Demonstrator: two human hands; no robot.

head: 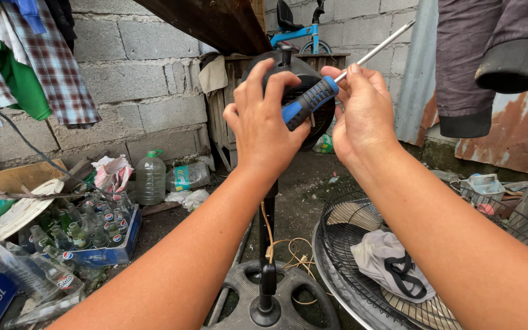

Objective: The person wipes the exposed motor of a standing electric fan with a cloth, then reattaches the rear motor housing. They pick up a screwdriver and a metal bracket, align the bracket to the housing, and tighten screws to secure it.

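Left hand (263, 125) clasps the fan motor (304, 101); right hand (362, 113) grips the screwdriver (319, 98), handle between both hands. Judged step: repositioning the tool; its tip must next meet a screw.

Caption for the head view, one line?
Left hand grips a stand fan's motor housing while right hand holds a blue-and-black screwdriver.

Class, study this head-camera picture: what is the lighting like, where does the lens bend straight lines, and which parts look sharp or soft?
Head view: soft, even daylight with no hard shadows or glare; the left hand, right hand and screwdriver are sharp; the forearms loom large at the bottom edge, stretched by the wide lens; the block wall courses bow slightly; the bicycle behind is small but readable.
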